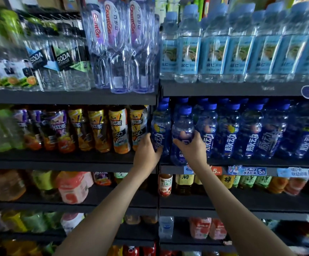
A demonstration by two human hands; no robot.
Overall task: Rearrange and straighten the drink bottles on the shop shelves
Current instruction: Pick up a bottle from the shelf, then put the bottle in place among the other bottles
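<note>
At the left end of the right-hand bay, second shelf from the top: two grips on two blue drink bottles.

Left grip: curled round the lower left side of the end blue bottle, thumb across its label. Bottle upright, blue cap, standing just beside the black upright that divides the bays.

Right grip: wrapped round the middle of the second blue bottle, thumb on the left, fingers on the right. Bottle upright, standing nearer than its neighbours, base low against the front edge of the shelf. Whether it rests on the shelf cannot be told.

Right of the grips: row of blue bottles, same make, white characters down the labels, several deep, upright, running to the right edge of view.

Along that shelf's front edge: price tags, blue and orange.

Left bay, same level: iced tea bottles, yellow and purple labels, blurred toward the left.

Shelf above: pale-blue water bottles over the blue row; tall clear water bottles left of them; soda bottles further left.

Shelf below: tea and juice bottles at right; pink bottle at left, blurred.
</note>
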